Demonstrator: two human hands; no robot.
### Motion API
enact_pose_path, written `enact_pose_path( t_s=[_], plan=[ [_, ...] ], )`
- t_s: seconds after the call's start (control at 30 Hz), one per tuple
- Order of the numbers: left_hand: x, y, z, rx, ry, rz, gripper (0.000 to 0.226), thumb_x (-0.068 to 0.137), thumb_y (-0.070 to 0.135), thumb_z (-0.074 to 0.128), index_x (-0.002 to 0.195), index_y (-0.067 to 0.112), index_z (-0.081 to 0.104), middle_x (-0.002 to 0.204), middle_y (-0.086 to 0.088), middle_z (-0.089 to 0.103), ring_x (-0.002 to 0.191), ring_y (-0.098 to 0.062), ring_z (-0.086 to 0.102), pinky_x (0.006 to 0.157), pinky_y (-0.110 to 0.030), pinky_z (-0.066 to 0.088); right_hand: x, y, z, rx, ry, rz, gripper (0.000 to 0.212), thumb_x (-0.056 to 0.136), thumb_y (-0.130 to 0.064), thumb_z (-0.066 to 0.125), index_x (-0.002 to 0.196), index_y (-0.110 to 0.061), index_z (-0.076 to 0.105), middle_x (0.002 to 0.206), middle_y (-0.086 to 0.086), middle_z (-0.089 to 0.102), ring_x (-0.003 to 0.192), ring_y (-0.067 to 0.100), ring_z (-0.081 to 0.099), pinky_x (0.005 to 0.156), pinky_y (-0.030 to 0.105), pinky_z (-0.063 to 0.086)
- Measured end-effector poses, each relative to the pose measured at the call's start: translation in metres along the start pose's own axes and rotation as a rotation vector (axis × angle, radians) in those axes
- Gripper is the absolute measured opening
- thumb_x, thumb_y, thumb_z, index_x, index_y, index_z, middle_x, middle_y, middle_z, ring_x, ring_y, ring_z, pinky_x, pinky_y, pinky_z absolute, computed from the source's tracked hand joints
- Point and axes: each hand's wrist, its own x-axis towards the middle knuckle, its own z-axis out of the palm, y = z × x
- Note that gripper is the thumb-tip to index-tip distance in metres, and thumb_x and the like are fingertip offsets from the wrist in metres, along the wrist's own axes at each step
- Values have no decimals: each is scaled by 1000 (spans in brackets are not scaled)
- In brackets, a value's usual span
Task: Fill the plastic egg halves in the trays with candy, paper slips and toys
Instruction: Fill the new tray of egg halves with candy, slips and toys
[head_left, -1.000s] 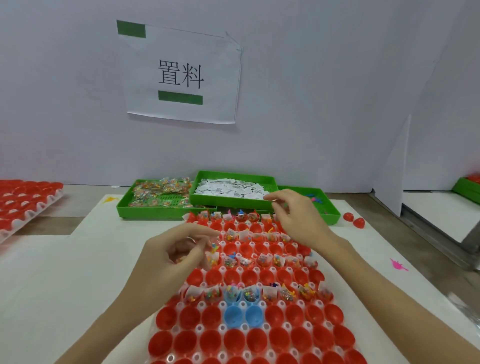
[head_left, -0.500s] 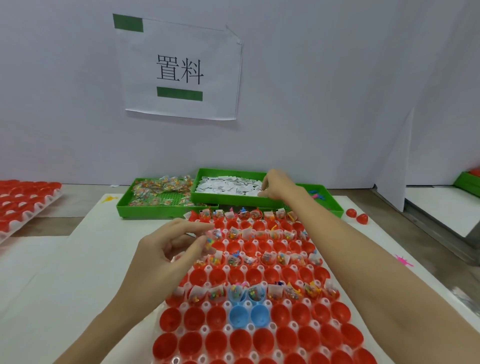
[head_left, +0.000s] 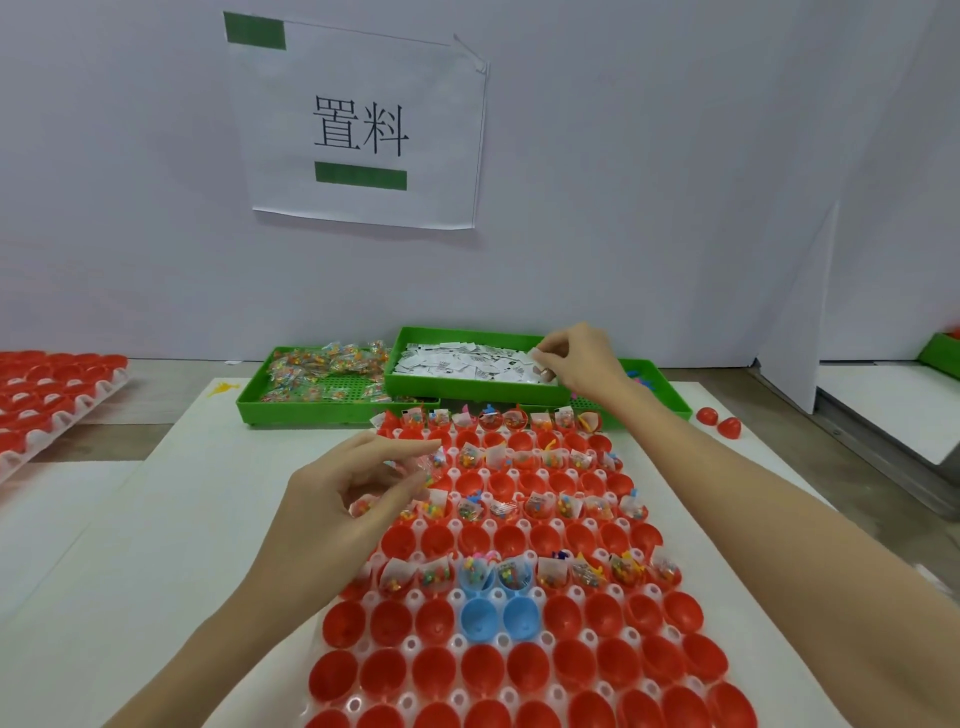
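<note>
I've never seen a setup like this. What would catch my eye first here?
Probably the big tray of red egg halves in the foreground, with four blue halves in its middle and alternate rows stuffed with candy and paper. Behind it stand green trays, where the right hand pinches a slip from the tray of paper slips. The left hand holds candy packets over the eggs.

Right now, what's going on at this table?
A person is filling egg halves in a white tray. The right hand pinches a paper slip over the green slip tray. The left hand holds candy packets above the eggs. Alternate rows are filled; the nearest rows are empty.
</note>
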Motion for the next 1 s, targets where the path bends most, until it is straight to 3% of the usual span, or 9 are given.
enact_pose_path(
  t_s=[0.1, 0.23, 0.4, 0.5, 0.67, 0.77, 0.87, 1.0],
  plan=[
    [0, -1, 0, -7, 6, -52, 32, 83, 20, 80, 113, 30, 76, 96, 2, 77, 85, -19, 77, 81, -33, 61, -11, -2, -7, 84, 53, -26, 18, 97, -24, 69, 106, -11, 78, 90, -4, 71, 67, -2, 61, 61, 13, 46],
    [0, 0, -1, -58, -10, -59, 16, 79, 25, 83, 94, 29, 79, 90, 1, 80, 83, -18, 78, 80, -33, 62, -39, -9, -16, 298, 23, -47, 13, 96, -24, 70, 100, -14, 78, 73, -1, 73, 54, 2, 62, 56, 17, 50],
    [-1, 4, 2, -86, -20, -54, 12, 80, 26, 81, 91, 31, 79, 90, 0, 80, 85, -19, 78, 80, -30, 62, -89, -19, -19, 507, -98, -51, 13, 97, -14, 69, 108, -14, 75, 81, 6, 78, 72, 13, 74, 68, 21, 59],
    [-3, 8, 5, -129, -31, -79, 10, 81, 25, 80, 90, 30, 77, 90, -2, 80, 83, -19, 78, 80, -27, 62, -120, -30, -22, 639, -108, -47, 10, 93, -9, 74, 102, -10, 75, 84, 7, 79, 77, 20, 78, 65, 20, 58],
    [-2, 17, 4, -126, -88, -38, 9, 78, 25, 82, 87, 25, 82, 107, 1, 77, 101, -19, 74, 85, -21, 59, -165, -50, -22, 665, -158, -158, 6, 90, -12, 78, 96, -11, 77, 84, 5, 79, 77, 22, 78, 59, 25, 60],
    [-4, 23, 5, -123, -141, -2, 9, 78, 21, 83, 87, 22, 83, 114, 2, 75, 109, -18, 72, 86, -23, 59, -184, -60, -12, 586, -208, -247, 5, 89, -18, 80, 94, -18, 79, 83, 1, 79, 76, 19, 78, 66, 32, 63],
    [-7, 25, 10, -132, -131, 5, 12, 79, 16, 83, 90, 21, 83, 106, 0, 78, 101, -22, 75, 83, -25, 61, -192, -67, -8, 579, -249, -302, 7, 90, -22, 79, 97, -20, 80, 84, -2, 79, 79, 18, 78, 73, 37, 64],
    [-9, 26, 11, -127, -84, -1, 18, 77, 19, 85, 94, 26, 81, 92, -1, 80, 88, -20, 77, 79, -23, 61, -196, -71, -10, 634, -294, -304, 11, 92, -16, 76, 103, -15, 80, 86, 1, 79, 80, 18, 78, 69, 28, 62]
  ],
)
